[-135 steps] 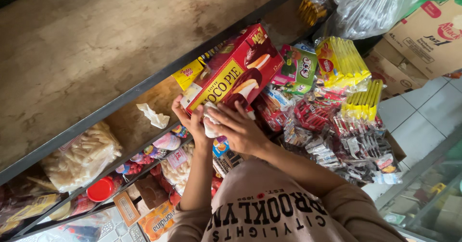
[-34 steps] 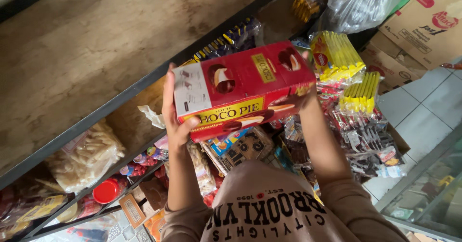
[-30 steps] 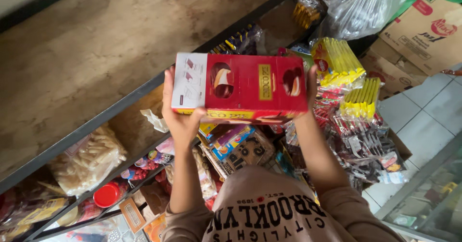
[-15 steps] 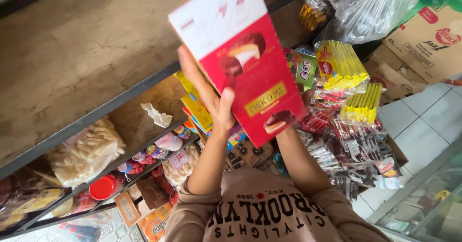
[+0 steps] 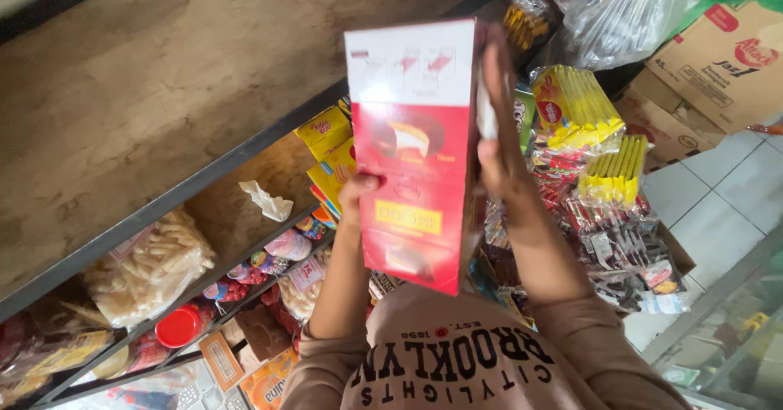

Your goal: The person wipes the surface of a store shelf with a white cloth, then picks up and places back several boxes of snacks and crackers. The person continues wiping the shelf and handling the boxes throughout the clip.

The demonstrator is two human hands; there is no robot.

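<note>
I hold a large red and white snack box (image 5: 416,149) upright in front of me, above the shelf. My left hand (image 5: 355,194) grips its lower left edge, thumb on the front face. My right hand (image 5: 499,128) lies flat along the box's right side, fingers stretched up toward the white end. Behind the box, yellow boxes (image 5: 330,153) stand on the shelf.
A wooden shelf top with a dark metal rim (image 5: 204,177) runs diagonally. Below it lie bagged snacks (image 5: 147,263), a red lid (image 5: 179,324) and a crumpled paper (image 5: 265,202). Yellow packets (image 5: 575,108), hanging sachets (image 5: 620,247), plastic bags (image 5: 628,10) and cardboard cartons (image 5: 718,59) crowd the right.
The box was lifted off the shelf stack, held flat, then turned upright with its white end on top. My right hand moved from under it to its right side.
</note>
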